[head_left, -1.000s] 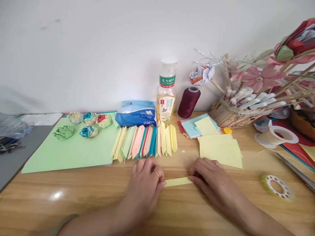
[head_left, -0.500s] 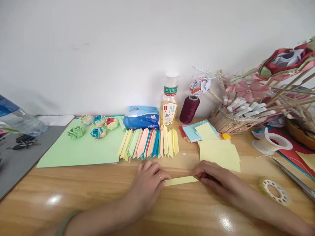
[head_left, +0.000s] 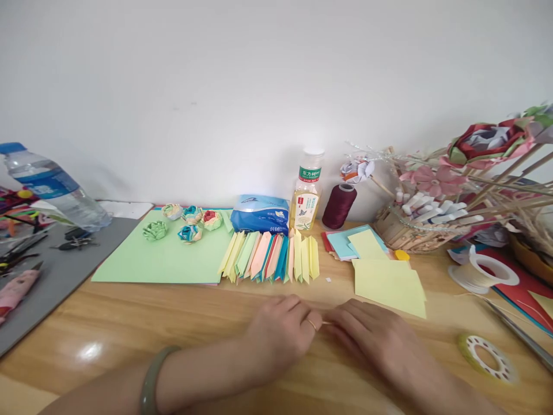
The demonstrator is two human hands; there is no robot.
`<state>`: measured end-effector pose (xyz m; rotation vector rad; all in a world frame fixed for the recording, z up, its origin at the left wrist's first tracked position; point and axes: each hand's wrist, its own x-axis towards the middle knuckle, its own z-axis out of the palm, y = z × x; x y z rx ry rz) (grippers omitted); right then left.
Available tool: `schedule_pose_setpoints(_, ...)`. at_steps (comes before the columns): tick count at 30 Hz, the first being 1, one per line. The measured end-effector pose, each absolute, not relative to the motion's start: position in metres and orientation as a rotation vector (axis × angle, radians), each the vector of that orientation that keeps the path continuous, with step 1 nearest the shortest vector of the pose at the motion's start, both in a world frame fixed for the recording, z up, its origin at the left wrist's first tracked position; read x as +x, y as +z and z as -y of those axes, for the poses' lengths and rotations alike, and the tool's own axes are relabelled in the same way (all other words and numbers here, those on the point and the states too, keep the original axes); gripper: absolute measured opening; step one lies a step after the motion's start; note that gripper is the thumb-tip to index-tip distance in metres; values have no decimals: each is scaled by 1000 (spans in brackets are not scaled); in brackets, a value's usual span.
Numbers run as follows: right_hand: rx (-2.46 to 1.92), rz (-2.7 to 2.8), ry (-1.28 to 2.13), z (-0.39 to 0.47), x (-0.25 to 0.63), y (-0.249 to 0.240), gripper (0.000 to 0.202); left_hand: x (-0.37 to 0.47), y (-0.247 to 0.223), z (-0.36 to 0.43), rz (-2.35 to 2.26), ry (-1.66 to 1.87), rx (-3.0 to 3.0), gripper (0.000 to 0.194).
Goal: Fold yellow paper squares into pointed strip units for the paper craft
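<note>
Near the front of the wooden table, my left hand [head_left: 283, 331], with a ring and a bangle, is closed on one end of a paper strip [head_left: 327, 323]. My right hand [head_left: 374, 331] is closed on its other end. Only a thin, pale edge of the strip shows between the fingertips; the hands hide the rest. Just beyond them stands a row of folded paper pieces [head_left: 268, 257] in several colours. Yellow paper sheets [head_left: 389, 285] lie behind my right hand.
Paper flowers [head_left: 190, 233] sit on a green sheet [head_left: 129, 268]. Behind are a tissue pack [head_left: 260, 213], a drink bottle [head_left: 306, 199] and a thread spool [head_left: 339, 206]. At right are a pen basket [head_left: 401, 230], a tape roll [head_left: 487, 357] and scissors [head_left: 522, 331]; a water bottle [head_left: 56, 184] leans at left.
My hands have come closer together, and the yellow strip that lay flat between them now shows only a thin edge. The camera view has shifted, showing more of the left side.
</note>
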<state>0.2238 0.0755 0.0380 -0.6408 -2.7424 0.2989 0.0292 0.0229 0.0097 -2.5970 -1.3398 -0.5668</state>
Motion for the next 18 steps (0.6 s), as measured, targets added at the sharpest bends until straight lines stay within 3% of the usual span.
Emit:
schedule_pose_setpoints(6,-842,2617,707,-86,227,40,23,30,18,-29,1674,-644,-2779,13)
schedule_pose_setpoints(15,-945,2587,1162,-89,234,59,38,34,26,-35,1879,-571,-2983,18)
schedule_pose_setpoints(18,-997,2625,1110,-86,234,62,36,37,35,-35,2085,-595,-3035,17)
